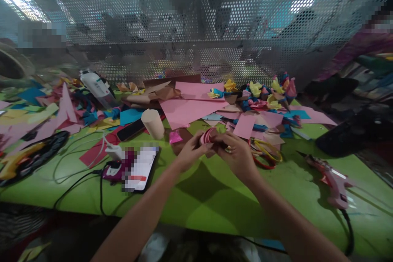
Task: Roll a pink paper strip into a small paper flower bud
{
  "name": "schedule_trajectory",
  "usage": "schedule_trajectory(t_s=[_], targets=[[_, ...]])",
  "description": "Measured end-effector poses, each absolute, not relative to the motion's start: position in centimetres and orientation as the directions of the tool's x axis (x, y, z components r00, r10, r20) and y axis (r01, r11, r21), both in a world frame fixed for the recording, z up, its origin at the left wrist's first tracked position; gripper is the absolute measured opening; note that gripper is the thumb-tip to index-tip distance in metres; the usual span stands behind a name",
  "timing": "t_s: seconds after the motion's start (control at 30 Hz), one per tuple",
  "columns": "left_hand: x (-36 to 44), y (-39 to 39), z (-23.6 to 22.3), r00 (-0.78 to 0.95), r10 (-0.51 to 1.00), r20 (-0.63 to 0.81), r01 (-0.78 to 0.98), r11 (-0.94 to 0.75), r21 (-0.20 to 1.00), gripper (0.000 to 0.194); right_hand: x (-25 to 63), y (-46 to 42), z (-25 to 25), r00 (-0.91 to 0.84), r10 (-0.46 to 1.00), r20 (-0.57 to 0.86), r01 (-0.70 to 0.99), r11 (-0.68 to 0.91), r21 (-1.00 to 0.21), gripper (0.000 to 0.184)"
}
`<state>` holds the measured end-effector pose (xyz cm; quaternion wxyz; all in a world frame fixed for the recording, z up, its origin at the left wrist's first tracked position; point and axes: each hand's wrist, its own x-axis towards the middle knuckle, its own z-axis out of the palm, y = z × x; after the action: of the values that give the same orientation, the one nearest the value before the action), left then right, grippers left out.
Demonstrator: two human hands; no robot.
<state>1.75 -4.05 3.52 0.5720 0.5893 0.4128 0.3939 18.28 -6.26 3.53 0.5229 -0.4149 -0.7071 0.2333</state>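
Observation:
Above the green table, both my hands meet around a small pink coil with pale stripes (207,136), perhaps wound paper or ribbon. My left hand (190,152) pinches its left side. On the right side, the fingers of my right hand (235,152) close on it and partly cover it. A shiny bright-pink piece (175,137) lies just left of my hands on brown paper. Scissors with red and yellow handles (267,155) rest beside my right wrist. Farther right lies a pink hot glue gun (336,182), its cord running off the table edge.
Left of my arms are a lit phone (143,170), a purple power adapter (114,172) with cables, a dark phone-like slab (130,129) and a cream tube (152,124). Pink sheets (192,110), paper flowers (260,92) and a bottle (96,88) crowd the back before a perforated metal screen (196,28).

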Motion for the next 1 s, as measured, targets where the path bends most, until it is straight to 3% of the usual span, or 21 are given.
schedule_trajectory(t_s=[0.27, 0.5, 0.67, 0.83, 1.0], targets=[[1.21, -3.91, 2.72, 0.461, 0.886, 0.053, 0.059, -0.091, 0.994, 0.05, 18.42, -6.46, 3.5, -0.142, 0.787, 0.6, 0.424, 0.596, -0.682, 0.019], [1.19, -3.86, 2.66, 0.463, 0.884, 0.061, 0.027, -0.083, 0.996, 0.056, 18.33, -6.68, 4.16, -0.181, 0.757, 0.628, 0.38, 0.643, -0.665, 0.016], [1.16, -3.97, 2.97, 0.47, 0.878, 0.096, 0.049, -0.134, 0.99, 0.054, 18.09, -6.89, 3.6, -0.085, 0.832, 0.549, 0.315, 0.545, -0.777, 0.023], [1.1, -4.13, 3.23, 0.488, 0.863, 0.131, 0.096, -0.203, 0.975, 0.042, 18.26, -6.65, 3.49, -0.107, 0.856, 0.506, 0.197, 0.517, -0.833, 0.047], [1.06, -4.17, 3.55, 0.493, 0.855, 0.159, 0.149, -0.263, 0.953, 0.031, 18.62, -6.55, 4.08, -0.169, 0.852, 0.495, 0.194, 0.521, -0.831, 0.035]])
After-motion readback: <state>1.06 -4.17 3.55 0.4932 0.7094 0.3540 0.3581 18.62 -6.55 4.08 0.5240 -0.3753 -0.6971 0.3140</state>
